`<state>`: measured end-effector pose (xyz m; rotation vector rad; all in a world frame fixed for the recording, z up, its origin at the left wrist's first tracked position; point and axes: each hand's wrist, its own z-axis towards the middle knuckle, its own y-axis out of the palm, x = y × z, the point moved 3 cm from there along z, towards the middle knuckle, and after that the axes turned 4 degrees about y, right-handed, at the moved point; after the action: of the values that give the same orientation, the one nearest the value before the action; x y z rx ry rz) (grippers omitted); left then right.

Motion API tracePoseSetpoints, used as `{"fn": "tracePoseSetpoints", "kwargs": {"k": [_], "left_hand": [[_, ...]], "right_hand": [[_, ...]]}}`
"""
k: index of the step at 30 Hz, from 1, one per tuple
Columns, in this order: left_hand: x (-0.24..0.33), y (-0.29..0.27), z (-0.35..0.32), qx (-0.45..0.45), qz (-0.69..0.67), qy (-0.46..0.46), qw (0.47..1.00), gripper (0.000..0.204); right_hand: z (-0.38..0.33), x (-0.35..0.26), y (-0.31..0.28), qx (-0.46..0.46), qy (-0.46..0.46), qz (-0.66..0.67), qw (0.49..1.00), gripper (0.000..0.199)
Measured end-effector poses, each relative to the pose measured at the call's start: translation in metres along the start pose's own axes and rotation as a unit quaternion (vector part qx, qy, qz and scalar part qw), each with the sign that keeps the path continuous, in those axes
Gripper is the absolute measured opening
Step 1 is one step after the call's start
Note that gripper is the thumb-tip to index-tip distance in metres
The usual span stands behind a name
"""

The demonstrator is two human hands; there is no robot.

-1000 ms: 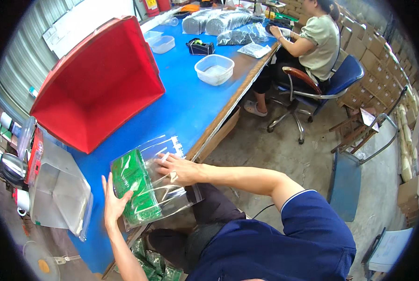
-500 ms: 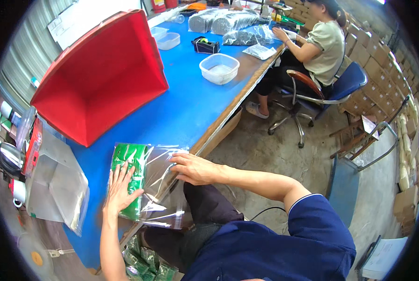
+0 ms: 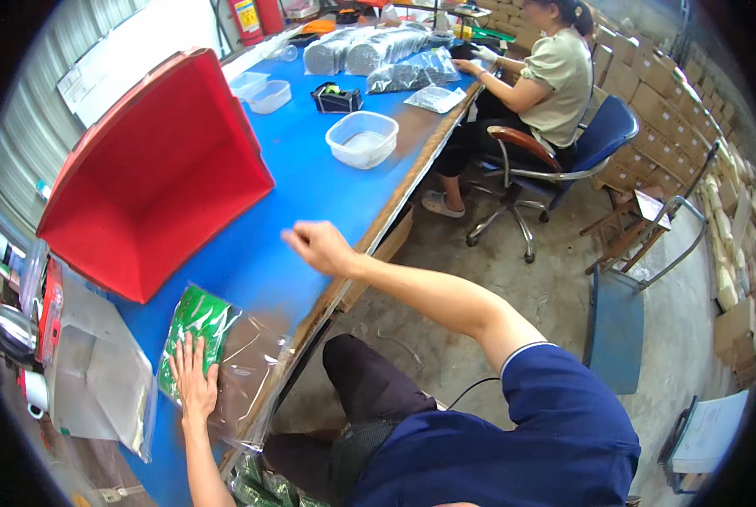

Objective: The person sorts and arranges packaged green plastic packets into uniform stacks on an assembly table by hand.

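Note:
My left hand [image 3: 194,378] lies flat, fingers spread, on a clear plastic bag [image 3: 255,359] near the front edge of the table. Inside the bag, at its left side, is a flat green packet [image 3: 206,319]. The bag's unfilled part spreads to the right, up to the table edge. My right hand [image 3: 320,247] is raised over the blue tabletop, beyond the bag and apart from it. Its fingers are curled in, slightly blurred, and nothing shows between them.
A red bin [image 3: 163,169] lies on its side at left; a grey plastic bin [image 3: 99,359] is nearer. Beyond are a clear tub [image 3: 362,139], a tape dispenser [image 3: 337,98] and bagged discs [image 3: 369,52]. A co-worker [image 3: 555,84] sits at the far end. Green packets [image 3: 268,483] lie below the table.
My right hand has left the bag's right part and moved up and away over the table, its fingers now curled. The left hand stays on the bag. The view has shifted slightly.

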<state>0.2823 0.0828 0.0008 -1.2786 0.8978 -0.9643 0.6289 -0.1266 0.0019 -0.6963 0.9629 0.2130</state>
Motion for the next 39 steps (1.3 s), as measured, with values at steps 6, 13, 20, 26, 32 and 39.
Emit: {"fn": "tracePoseSetpoints", "kwargs": {"k": [6,13,20,26,32,39], "left_hand": [[-0.009,0.015,0.010,0.026,0.033,-0.019,0.999,0.061],[-0.022,0.021,0.005,0.080,0.095,-0.023,0.992,0.061],[-0.022,0.019,0.011,0.061,0.072,-0.001,0.996,0.063],[-0.024,0.020,0.008,0.066,0.076,-0.005,0.995,0.063],[-0.024,0.022,0.009,0.070,0.078,-0.003,0.994,0.063],[-0.026,0.024,0.008,0.071,0.088,-0.005,0.994,0.065]], "right_hand": [[0.048,0.071,-0.007,0.010,0.035,-0.282,0.959,0.041],[0.052,0.072,0.003,0.020,0.007,-0.273,0.962,0.036],[0.051,0.076,-0.001,0.002,0.023,-0.290,0.957,0.033],[0.051,0.074,0.002,0.006,0.010,-0.286,0.958,0.032],[0.052,0.075,0.001,0.001,0.016,-0.297,0.955,0.033],[0.049,0.074,0.001,0.013,0.008,-0.292,0.956,0.033]]}}
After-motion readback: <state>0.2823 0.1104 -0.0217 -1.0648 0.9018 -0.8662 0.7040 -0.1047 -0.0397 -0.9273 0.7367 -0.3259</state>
